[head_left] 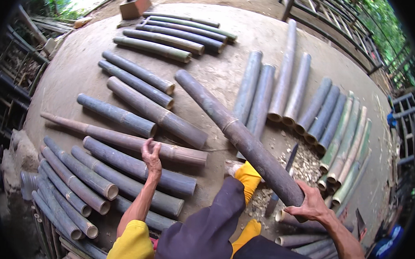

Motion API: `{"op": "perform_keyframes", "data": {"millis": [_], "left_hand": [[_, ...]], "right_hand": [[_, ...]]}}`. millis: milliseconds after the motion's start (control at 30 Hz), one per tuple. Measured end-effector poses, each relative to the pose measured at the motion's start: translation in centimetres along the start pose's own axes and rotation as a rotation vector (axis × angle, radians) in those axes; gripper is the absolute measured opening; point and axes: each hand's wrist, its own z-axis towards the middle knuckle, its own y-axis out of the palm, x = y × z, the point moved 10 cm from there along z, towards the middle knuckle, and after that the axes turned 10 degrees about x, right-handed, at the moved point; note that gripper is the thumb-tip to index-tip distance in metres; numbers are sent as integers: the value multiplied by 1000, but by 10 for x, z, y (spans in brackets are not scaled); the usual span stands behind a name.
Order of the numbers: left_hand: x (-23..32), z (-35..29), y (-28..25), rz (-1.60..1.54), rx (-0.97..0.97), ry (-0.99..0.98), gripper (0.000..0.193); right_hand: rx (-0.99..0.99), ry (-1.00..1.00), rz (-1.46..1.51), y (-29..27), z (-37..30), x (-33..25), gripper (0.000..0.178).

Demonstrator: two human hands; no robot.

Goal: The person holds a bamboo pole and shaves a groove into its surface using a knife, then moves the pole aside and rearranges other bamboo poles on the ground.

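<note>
Over on the far left, a bunch of dark bamboo lengths (pixel 75 186) lay side by side on the bare ground (pixel 54 91), their cut ends facing roughly toward the person. Just above those was a long pinkish-brown pole (pixel 106 134), thinner at its left end. The left hand (pixel 152 157) was right over that pole, fingers loosely curled and partly open, with nothing in its grip; couldn't tell if it was actually touching the bamboo. Farther back sat another group of lengths (pixel 167 43), some greenish.

Middle of the scene was the thick dark bamboo length (pixel 231 126), slanting from upper left down to lower right, with its near end by the right hand. Yellow footwear (pixel 248 178) showed just under it. A dark blade (pixel 291 157) lay beside scattered pale chips (pixel 309 165), partly covered by that same thick piece. The right hand (pixel 310 204) was closed around the piece's lower end, thumb along the near side. Farthest right, some slim green lengths (pixel 345 141) lay in a row.
</note>
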Motion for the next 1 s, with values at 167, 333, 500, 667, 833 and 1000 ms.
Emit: {"op": "perform_keyframes", "data": {"millis": [167, 333, 500, 667, 833, 1000], "left_hand": [[119, -140, 172, -972, -662, -778, 85], [122, -129, 196, -756, -470, -565, 38], [215, -122, 158, -716, -413, -201, 47], [285, -147, 150, -565, -291, 107, 56], [286, -189, 191, -445, -278, 229, 59], [269, -182, 196, -346, -259, 317, 67]], "right_hand": [[74, -110, 172, 6, -44, 14, 72], [826, 269, 863, 3, -93, 172, 44], [673, 355, -114, 131, -86, 205, 63], [646, 402, -227, 158, -37, 183, 84], [464, 417, -265, 167, -68, 204, 85], [784, 314, -358, 138, -167, 219, 20]]}}
